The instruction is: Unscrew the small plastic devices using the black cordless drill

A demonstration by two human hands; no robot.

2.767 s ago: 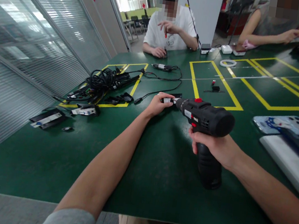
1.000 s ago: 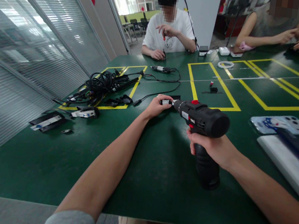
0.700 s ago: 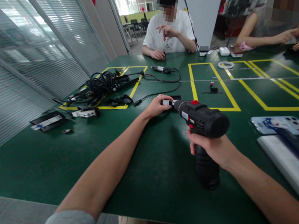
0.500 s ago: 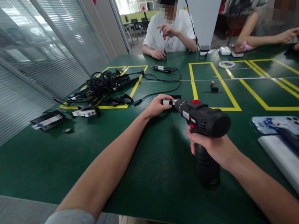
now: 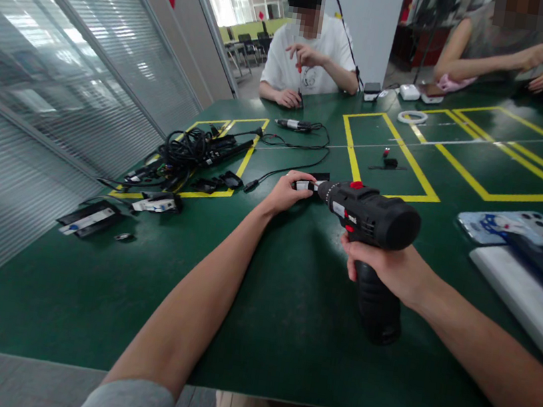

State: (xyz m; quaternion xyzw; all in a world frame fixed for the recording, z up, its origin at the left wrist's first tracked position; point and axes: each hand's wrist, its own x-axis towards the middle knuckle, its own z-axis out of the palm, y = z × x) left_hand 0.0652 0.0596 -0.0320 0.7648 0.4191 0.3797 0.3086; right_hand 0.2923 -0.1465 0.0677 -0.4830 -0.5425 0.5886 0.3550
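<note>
A black cordless drill (image 5: pixel 371 214) with red accents is gripped in my right hand (image 5: pixel 384 263), its handle pointing down and its chuck pointing left. My left hand (image 5: pixel 287 193) grips a small black and silver part (image 5: pixel 304 185) on the green table, fingers curled over it. The drill's tip meets the right end of that part; the exact contact is too small to make out. Behind the part lies a flat black piece, partly covered. A black cable with a plug (image 5: pixel 252 185) lies just left of my left hand.
A heap of black cables (image 5: pixel 190 152) and black-and-white devices (image 5: pixel 90 218) occupy the left side. A phone (image 5: pixel 515 228) and a white case (image 5: pixel 521 292) lie at right. Two people sit across the green table (image 5: pixel 134 319), which bears yellow tape.
</note>
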